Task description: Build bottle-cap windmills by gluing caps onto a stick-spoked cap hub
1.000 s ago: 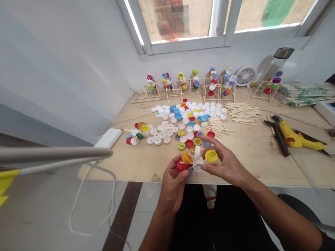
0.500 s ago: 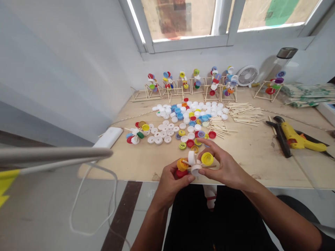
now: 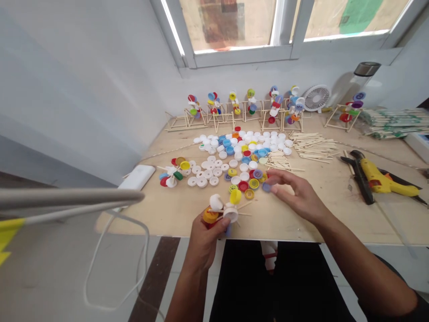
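My left hand [image 3: 204, 241] is shut on a small pinwheel of bottle caps on wooden sticks [image 3: 224, 211], held just above the plywood table's front edge. The pinwheel carries white, yellow, orange and red caps, and my fingers hide part of it. My right hand [image 3: 298, 194] is spread open over the table, holding nothing. Its fingertips are right beside a blue plastic bottle cap [image 3: 266, 187], though I cannot tell whether they touch it. Loose caps in many colours [image 3: 243, 186] lie just beyond those fingers.
Several cap-and-stick models on wooden stands [image 3: 251, 107] line the back of the plywood table [image 3: 301, 214]. Loose sticks [image 3: 313, 145] lie at the back right, and a yellow glue gun [image 3: 385, 181] lies at the right beside black pliers [image 3: 360, 179]. A white power bank [image 3: 136, 177] sits at the left edge.
My right hand has let go of the pinwheel and moved right, to the blue cap. My left hand has carried the pinwheel left and turned it, and the yellow cap now points up.
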{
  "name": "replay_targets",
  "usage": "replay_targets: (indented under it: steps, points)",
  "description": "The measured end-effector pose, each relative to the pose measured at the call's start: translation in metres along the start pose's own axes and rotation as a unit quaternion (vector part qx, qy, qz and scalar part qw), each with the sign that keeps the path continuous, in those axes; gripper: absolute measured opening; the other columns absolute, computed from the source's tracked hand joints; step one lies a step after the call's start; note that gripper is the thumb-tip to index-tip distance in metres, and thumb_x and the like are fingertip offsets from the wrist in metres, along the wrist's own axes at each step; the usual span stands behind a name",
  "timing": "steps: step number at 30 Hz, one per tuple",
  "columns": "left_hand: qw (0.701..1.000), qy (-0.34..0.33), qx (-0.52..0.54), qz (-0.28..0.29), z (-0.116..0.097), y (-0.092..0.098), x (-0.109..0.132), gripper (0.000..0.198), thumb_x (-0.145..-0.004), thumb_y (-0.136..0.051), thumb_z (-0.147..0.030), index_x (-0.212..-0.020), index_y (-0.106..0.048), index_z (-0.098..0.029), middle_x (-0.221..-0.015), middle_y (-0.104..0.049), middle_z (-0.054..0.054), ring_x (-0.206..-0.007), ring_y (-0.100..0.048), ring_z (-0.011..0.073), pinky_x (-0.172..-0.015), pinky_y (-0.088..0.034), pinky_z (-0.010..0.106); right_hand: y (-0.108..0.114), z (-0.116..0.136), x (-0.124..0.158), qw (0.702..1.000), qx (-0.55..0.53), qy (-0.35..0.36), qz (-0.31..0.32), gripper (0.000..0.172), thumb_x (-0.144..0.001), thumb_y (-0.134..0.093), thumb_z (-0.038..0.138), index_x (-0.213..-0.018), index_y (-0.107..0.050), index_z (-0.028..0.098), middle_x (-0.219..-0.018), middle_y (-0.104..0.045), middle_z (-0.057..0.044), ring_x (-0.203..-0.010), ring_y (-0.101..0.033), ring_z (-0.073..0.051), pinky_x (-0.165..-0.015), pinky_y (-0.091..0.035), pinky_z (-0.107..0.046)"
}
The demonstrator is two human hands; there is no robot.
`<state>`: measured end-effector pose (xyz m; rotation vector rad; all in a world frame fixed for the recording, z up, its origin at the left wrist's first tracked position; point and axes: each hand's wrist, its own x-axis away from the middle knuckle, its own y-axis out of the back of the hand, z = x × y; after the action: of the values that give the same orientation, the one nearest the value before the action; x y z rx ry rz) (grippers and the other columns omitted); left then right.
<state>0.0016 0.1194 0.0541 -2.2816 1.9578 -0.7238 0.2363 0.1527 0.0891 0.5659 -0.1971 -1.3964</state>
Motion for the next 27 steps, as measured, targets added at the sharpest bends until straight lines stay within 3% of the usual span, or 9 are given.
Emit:
replay_targets:
  steps: [3, 8, 11, 17, 21, 27]
  points:
    - [0.999, -0.013, 0.043, -0.029, 0.002, 0.006, -0.003, 0.037, -0.049, -0.085, -0.026, -0.081, -0.07, -0.016, -0.08, -0.069, 0.002, -0.075, -0.063, 0.0155, -0.072, -0.05, 0.025, -0.004, -0.01, -0.008, 0.992, 0.116, 0.008, -0.039, 0.027, -0.086, -0.054, 0.03, -0.11, -0.061, 0.021, -0.102, -0.067, -0.007, -0.098, -0.061, -0.022, -0.09, -0.045, -0.043]
    - [0.996, -0.013, 0.082, -0.035, 0.001, 0.012, 0.001, 0.039, -0.048, -0.086, -0.025, -0.083, -0.069, -0.018, -0.081, -0.068, 0.0, -0.077, -0.064, 0.0152, -0.076, -0.05, 0.026, -0.036, -0.002, -0.027, 0.952, 0.269, 0.129, 0.064, 0.02, -0.088, -0.05, 0.025, -0.102, -0.064, 0.019, -0.103, -0.065, -0.009, -0.101, -0.055, -0.024, -0.088, -0.04, -0.04]
    - [0.997, -0.004, 0.078, -0.027, -0.001, 0.017, 0.007, 0.039, -0.049, -0.086, -0.026, -0.083, -0.069, -0.018, -0.081, -0.069, 0.0, -0.079, -0.064, 0.0162, -0.075, -0.05, 0.026, -0.057, 0.005, -0.043, 0.915, 0.351, 0.16, 0.117, 0.018, -0.087, -0.052, 0.023, -0.099, -0.064, 0.017, -0.101, -0.064, -0.01, -0.103, -0.051, -0.025, -0.088, -0.036, -0.041]
    - [0.997, -0.002, 0.071, -0.023, 0.001, 0.022, 0.011, 0.036, -0.05, -0.085, -0.027, -0.081, -0.069, -0.017, -0.08, -0.069, 0.002, -0.078, -0.065, 0.0175, -0.077, -0.051, 0.028, -0.083, 0.005, -0.061, 0.852, 0.457, 0.211, 0.146, 0.016, -0.086, -0.051, 0.02, -0.091, -0.066, 0.014, -0.094, -0.063, -0.013, -0.096, -0.049, -0.027, -0.084, -0.034, -0.043]
    - [0.997, 0.0, 0.083, -0.007, 0.003, 0.017, 0.008, 0.032, -0.051, -0.085, -0.024, -0.078, -0.068, -0.018, -0.082, -0.069, 0.001, -0.08, -0.065, 0.0165, -0.078, -0.05, 0.027, -0.081, -0.002, -0.056, 0.835, 0.482, 0.235, 0.128, 0.022, -0.089, -0.043, 0.013, -0.086, -0.065, 0.014, -0.089, -0.061, -0.012, -0.092, -0.049, -0.026, -0.085, -0.034, -0.044]
    - [0.995, 0.009, 0.095, -0.005, 0.001, 0.004, 0.002, 0.035, -0.052, -0.084, -0.024, -0.082, -0.067, -0.017, -0.08, -0.068, 0.0, -0.076, -0.065, 0.0153, -0.076, -0.049, 0.026, -0.059, -0.011, -0.038, 0.839, 0.476, 0.248, 0.094, 0.02, -0.09, -0.043, 0.015, -0.09, -0.064, 0.015, -0.097, -0.061, -0.011, -0.099, -0.045, -0.025, -0.091, -0.032, -0.042]
